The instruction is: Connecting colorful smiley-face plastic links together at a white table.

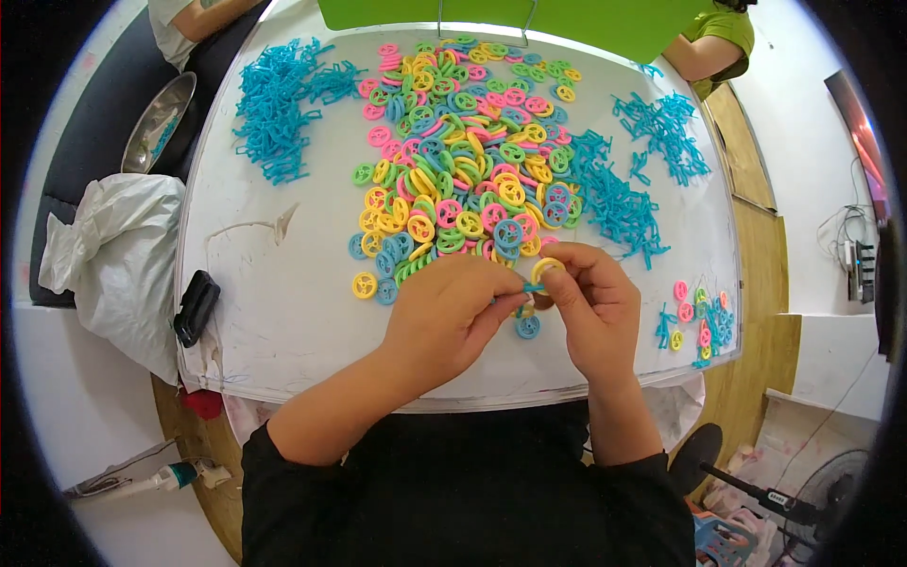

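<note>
In front of my chest, over the near part of the white table (pixel 312 331), my two hands meet. My left hand (pixel 439 307) is closed in a pinch on a thin blue plastic piece (pixel 534 288). A small yellow toy wheel (pixel 547 266) is gripped between the thumb and fingers of my right hand (pixel 607 317). The blue piece reaches to the wheel; whether it is inside it I cannot tell, since fingers cover the joint. Just below them a blue wheel (pixel 527 327) lies on the table. Beyond my hands spreads a large heap of pink, yellow, green and blue wheels (pixel 463 170).
Blue plastic pieces lie in piles at the far left (pixel 274 113) and right (pixel 614 194). Wheels joined with blue pieces (pixel 704 326) sit at the right corner. A black case (pixel 196 308) rests on the left edge, beside a white bag (pixel 118 265). Two other people sit across.
</note>
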Demonstrator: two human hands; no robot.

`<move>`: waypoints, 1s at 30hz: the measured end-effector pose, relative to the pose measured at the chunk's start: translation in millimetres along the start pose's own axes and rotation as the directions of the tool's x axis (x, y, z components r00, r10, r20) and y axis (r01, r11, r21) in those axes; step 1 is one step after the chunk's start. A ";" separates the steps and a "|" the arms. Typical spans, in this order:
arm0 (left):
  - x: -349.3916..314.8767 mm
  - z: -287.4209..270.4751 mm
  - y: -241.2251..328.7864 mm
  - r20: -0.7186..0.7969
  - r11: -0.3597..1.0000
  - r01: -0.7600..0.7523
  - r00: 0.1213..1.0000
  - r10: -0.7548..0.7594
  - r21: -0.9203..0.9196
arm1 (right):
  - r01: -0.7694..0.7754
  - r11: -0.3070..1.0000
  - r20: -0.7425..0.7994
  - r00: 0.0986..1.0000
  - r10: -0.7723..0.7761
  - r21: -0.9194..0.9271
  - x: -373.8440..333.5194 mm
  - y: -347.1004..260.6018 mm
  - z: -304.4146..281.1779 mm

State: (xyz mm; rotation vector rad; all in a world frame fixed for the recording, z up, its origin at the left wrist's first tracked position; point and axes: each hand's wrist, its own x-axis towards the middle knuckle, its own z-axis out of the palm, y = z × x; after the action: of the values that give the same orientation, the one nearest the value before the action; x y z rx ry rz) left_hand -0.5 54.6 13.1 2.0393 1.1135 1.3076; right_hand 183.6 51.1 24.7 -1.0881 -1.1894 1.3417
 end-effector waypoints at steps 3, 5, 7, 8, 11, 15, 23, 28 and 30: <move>0.2 -0.2 0.2 0.033 0.992 0.051 0.998 -0.048 -0.114 | 0.003 0.998 0.035 0.999 -0.005 0.065 0.2 2.3 -2.0; 0.2 -1.0 0.8 0.029 0.974 0.109 0.994 -0.106 -0.201 | 0.031 0.983 0.054 0.998 -0.041 0.182 -0.3 2.8 -1.7; 1.4 -4.0 1.9 0.047 0.976 0.084 0.996 -0.076 -0.203 | 0.090 0.995 0.056 0.995 -0.087 -0.047 -5.9 2.5 -1.8; 0.5 -3.8 2.4 0.045 0.976 0.084 0.996 -0.077 -0.202 | 0.089 0.995 0.059 0.995 -0.086 -0.048 -9.0 1.8 -1.6; -1.0 -3.6 3.9 0.060 0.887 0.243 0.969 -0.239 -0.393 | 0.218 0.974 0.141 0.968 -0.206 -0.069 -14.7 0.5 -2.0; -2.3 -7.5 2.4 0.083 0.897 0.194 0.981 -0.175 -0.397 | 0.068 0.996 0.158 0.986 -0.057 -0.066 -13.4 -0.8 -6.5; -8.4 1.2 6.1 0.040 0.782 0.333 0.929 -0.369 -0.527 | 0.626 0.387 0.379 0.747 -0.546 -0.677 -9.3 -7.0 -3.8; -5.2 -0.3 -1.1 0.050 0.930 0.105 0.994 -0.094 -0.353 | -0.272 0.866 0.170 0.961 0.220 0.419 -15.2 -3.3 -4.2; -3.8 -2.1 -3.1 0.114 0.966 0.043 0.993 -0.014 -0.254 | -0.245 0.908 0.153 0.967 0.203 0.340 -18.6 -3.2 -10.2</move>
State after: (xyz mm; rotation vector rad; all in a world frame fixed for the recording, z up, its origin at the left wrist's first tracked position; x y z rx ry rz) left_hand -4.3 53.2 9.7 1.8735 0.8717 1.2364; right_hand 195.8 33.7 26.8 -0.9117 -0.8697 1.7417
